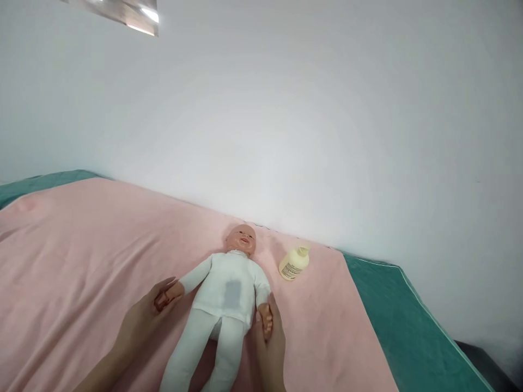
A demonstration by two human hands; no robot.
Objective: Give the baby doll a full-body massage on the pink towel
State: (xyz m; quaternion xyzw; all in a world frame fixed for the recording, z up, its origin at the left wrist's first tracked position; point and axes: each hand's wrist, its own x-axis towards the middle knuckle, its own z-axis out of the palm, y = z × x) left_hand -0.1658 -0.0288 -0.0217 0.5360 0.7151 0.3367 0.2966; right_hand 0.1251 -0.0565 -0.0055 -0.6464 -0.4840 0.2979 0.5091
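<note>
A baby doll (210,283) lies on its back on a pink sheet (126,234), its head toward the wall. Its body, arms and legs are white cloth, with a grey patch on the chest; head and hands are skin-toned plastic. My left hand (145,310) is closed round the doll's hand on the left side of the picture. On the other side, my right hand (273,337) grips the doll's other hand between thumb and fingers. The doll's feet lie beyond the bottom edge of the view. Near its head stands a pale yellow bottle (295,263), slightly tilted in view, with printed text.
Green cloth (412,310) shows past the pink sheet on the right and at the far left. A white wall (286,120) rises directly behind the bed. Something shiny and sheet-like (134,13) is on the wall at upper left. A dark object (486,362) sits at lower right.
</note>
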